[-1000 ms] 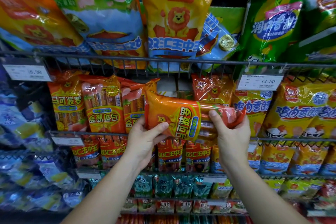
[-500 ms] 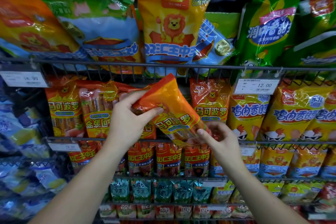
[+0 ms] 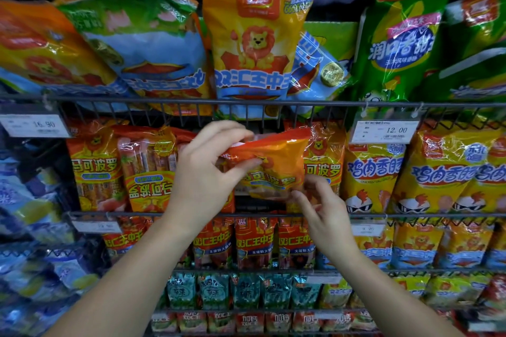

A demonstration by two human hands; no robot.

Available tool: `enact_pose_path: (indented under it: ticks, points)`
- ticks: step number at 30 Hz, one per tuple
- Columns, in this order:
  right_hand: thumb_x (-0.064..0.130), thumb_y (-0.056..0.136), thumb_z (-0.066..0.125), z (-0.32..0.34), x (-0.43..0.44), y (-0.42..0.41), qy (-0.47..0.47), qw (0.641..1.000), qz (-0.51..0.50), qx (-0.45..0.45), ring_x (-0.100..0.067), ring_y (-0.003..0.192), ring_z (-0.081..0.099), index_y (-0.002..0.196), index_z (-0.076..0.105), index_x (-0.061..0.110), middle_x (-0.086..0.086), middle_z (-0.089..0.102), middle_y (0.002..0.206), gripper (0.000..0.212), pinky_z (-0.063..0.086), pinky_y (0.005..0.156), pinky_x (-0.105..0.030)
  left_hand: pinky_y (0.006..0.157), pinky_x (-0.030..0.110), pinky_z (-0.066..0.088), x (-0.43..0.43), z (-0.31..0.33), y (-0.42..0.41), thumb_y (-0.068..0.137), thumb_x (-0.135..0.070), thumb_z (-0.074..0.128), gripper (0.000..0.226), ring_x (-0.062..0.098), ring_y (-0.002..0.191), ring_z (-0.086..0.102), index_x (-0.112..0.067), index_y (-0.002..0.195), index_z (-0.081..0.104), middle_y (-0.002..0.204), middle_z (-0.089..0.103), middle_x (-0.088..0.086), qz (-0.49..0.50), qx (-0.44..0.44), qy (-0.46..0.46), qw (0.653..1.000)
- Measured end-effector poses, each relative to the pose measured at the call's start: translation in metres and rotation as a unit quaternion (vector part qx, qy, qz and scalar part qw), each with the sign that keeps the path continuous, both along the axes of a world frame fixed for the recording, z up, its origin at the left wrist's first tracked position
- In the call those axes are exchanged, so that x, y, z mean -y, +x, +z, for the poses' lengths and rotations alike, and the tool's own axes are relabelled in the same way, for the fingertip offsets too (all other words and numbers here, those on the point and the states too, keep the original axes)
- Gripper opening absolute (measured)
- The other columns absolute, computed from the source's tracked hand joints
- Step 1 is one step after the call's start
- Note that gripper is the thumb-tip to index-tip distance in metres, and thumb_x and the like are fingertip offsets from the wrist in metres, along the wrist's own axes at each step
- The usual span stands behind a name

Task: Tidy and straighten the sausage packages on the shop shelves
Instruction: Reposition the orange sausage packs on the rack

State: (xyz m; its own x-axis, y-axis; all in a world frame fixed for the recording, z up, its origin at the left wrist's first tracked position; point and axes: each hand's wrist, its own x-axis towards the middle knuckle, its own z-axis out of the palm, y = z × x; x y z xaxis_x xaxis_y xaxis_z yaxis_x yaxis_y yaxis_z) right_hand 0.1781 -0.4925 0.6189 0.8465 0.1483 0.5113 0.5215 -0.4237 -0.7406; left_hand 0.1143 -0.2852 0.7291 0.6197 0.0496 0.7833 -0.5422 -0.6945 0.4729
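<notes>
Pack [image 3: 269,165] upright, heading for the shelf gap!
Left hand [image 3: 204,172] pinches its top edge, right hand [image 3: 321,208] grips the bottom; long axis vertical.

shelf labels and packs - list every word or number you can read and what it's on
"16.90" on the left price tag
"12.00" on the right price tag
"双汇" and "双汇王中王" on the tall lion bag
"润口香甜" on the green bag
"马可波罗" on the orange pack left of the hands
"CHICKEN SAUSAGE" on the yellow chicken pack
"加钙" on the bottom-row packs
Small print on both tags and the lower price tag is too blurred to read.
</notes>
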Motion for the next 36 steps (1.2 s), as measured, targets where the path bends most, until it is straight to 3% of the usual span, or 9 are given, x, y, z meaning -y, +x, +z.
enact_pose_path:
  ticks: [8, 13, 17, 19, 23, 26, 30, 33, 36]
  points:
    - [0.036, 0.097, 0.057, -0.010, -0.018, 0.012, -0.062, 0.997, -0.039, 0.008, -0.012, 0.093, 0.059, 0.115, 0.062, 0.017, 0.006, 0.064, 0.102, 0.027, 0.042, 0.071, -0.025, 0.087, 0.037, 0.054, -0.007, -0.008, 0.020, 0.079, -0.025, 0.080, 0.040, 0.005, 0.109, 0.054, -0.013, 0.116, 0.068, 0.116, 0.058, -0.009, 0.040, -0.037, 0.023, 0.998]
    - [0.032, 0.099, 0.056, -0.017, -0.024, 0.012, -0.102, 0.993, -0.051, -0.009, -0.020, 0.089, 0.064, 0.113, 0.066, 0.015, 0.001, 0.070, 0.103, 0.024, 0.052, 0.067, -0.035, 0.094, 0.006, 0.035, -0.005, -0.023, 0.030, 0.079, -0.026, 0.079, 0.050, 0.008, 0.112, 0.049, -0.013, 0.125, 0.063, 0.123, 0.055, -0.002, 0.074, -0.048, 0.091, 0.992]
    - [0.033, 0.099, 0.054, -0.022, -0.023, 0.014, -0.156, 0.986, -0.059, -0.029, -0.018, 0.065, 0.061, 0.111, 0.067, 0.018, 0.001, 0.070, 0.089, 0.023, 0.039, 0.048, -0.028, 0.093, 0.028, 0.045, -0.003, -0.038, 0.036, 0.082, -0.030, 0.077, 0.060, 0.016, 0.121, 0.050, -0.015, 0.136, 0.054, 0.134, 0.050, 0.002, 0.093, -0.086, 0.076, 0.989]
    - [0.035, 0.099, 0.054, -0.023, -0.025, 0.015, -0.188, 0.979, -0.068, -0.036, -0.018, 0.062, 0.060, 0.105, 0.068, 0.019, 0.002, 0.070, 0.082, 0.022, 0.032, 0.045, -0.026, 0.093, 0.024, 0.040, -0.004, -0.042, 0.040, 0.082, -0.034, 0.076, 0.067, 0.017, 0.124, 0.047, -0.018, 0.141, 0.048, 0.137, 0.046, 0.001, 0.109, -0.124, 0.047, 0.985]
    - [0.036, 0.097, 0.056, -0.020, -0.030, 0.015, -0.201, 0.975, -0.095, -0.021, -0.021, 0.060, 0.063, 0.105, 0.066, 0.020, 0.001, 0.070, 0.079, 0.021, 0.039, 0.046, -0.029, 0.100, 0.023, 0.037, -0.007, -0.043, 0.054, 0.077, -0.041, 0.080, 0.082, 0.018, 0.129, 0.046, -0.023, 0.145, 0.038, 0.144, 0.043, 0.000, 0.134, -0.176, -0.026, 0.975]
    - [0.038, 0.094, 0.060, -0.013, -0.031, 0.010, -0.209, 0.969, -0.132, 0.030, -0.025, 0.068, 0.066, 0.111, 0.060, 0.021, 0.002, 0.069, 0.094, 0.024, 0.046, 0.045, -0.033, 0.096, 0.040, 0.052, -0.006, -0.045, 0.064, 0.073, -0.045, 0.082, 0.091, 0.023, 0.120, 0.057, -0.024, 0.146, 0.032, 0.139, 0.052, 0.003, 0.138, -0.192, -0.060, 0.970]
    - [0.027, 0.088, 0.067, 0.005, -0.036, 0.004, -0.185, 0.964, -0.108, 0.158, -0.024, 0.073, 0.061, 0.115, 0.055, 0.017, -0.004, 0.054, 0.109, 0.031, 0.045, 0.041, -0.031, 0.072, 0.034, 0.053, 0.002, -0.045, 0.074, 0.075, -0.053, 0.077, 0.094, 0.026, 0.104, 0.066, -0.021, 0.148, 0.027, 0.123, 0.065, 0.005, 0.204, -0.205, -0.038, 0.957]
    - [0.019, 0.082, 0.070, 0.013, -0.044, 0.001, -0.253, 0.938, -0.054, 0.233, -0.028, 0.104, 0.056, 0.128, 0.055, 0.017, -0.008, 0.051, 0.128, 0.049, 0.053, 0.053, -0.033, 0.059, 0.030, 0.044, 0.007, -0.042, 0.084, 0.074, -0.065, 0.070, 0.096, 0.025, 0.093, 0.068, -0.019, 0.146, 0.025, 0.105, 0.070, 0.001, 0.270, -0.214, 0.030, 0.938]
    - [0.024, 0.078, 0.073, 0.015, -0.048, 0.006, -0.317, 0.925, -0.062, 0.199, -0.034, 0.128, 0.045, 0.140, 0.045, 0.026, -0.010, 0.039, 0.151, 0.068, 0.058, 0.073, -0.041, 0.056, 0.030, 0.043, 0.009, -0.044, 0.094, 0.075, -0.065, 0.069, 0.094, 0.025, 0.088, 0.069, -0.016, 0.144, 0.027, 0.095, 0.070, 0.000, 0.275, -0.210, 0.037, 0.937]
